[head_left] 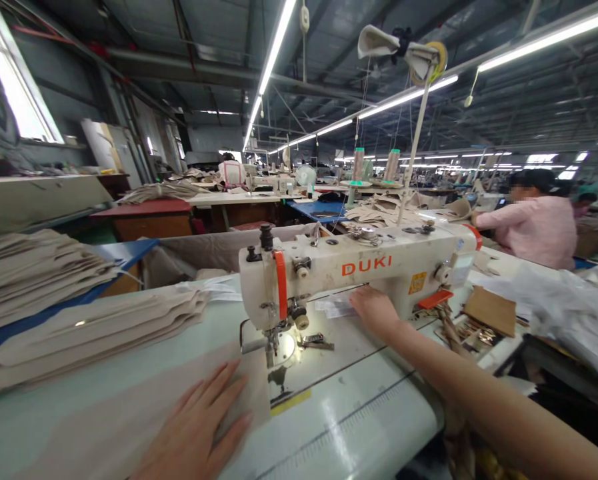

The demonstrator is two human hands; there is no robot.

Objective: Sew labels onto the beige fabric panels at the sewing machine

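Observation:
My left hand (199, 427) lies flat, fingers spread, on a beige fabric piece (251, 393) left of the needle area. That fabric's right edge lies beside the needle plate (283, 348) of a white sewing machine (323, 263). My right hand (376, 310) reaches under the machine's arm, its fingers curled beside white slips (335, 305) on the bed. What those fingers hold, if anything, is hidden. Thread snips (316, 342) of metal lie on the machine bed, right of the needle plate.
Stacked beige fabric pieces (93, 327) lie on the left of the table, with another pile (33, 273) behind. A brown cardboard piece (489, 311) and small metal parts (483, 335) are at right. Clear plastic (573, 313) lies beyond. A person in pink (533, 227) sits at back right.

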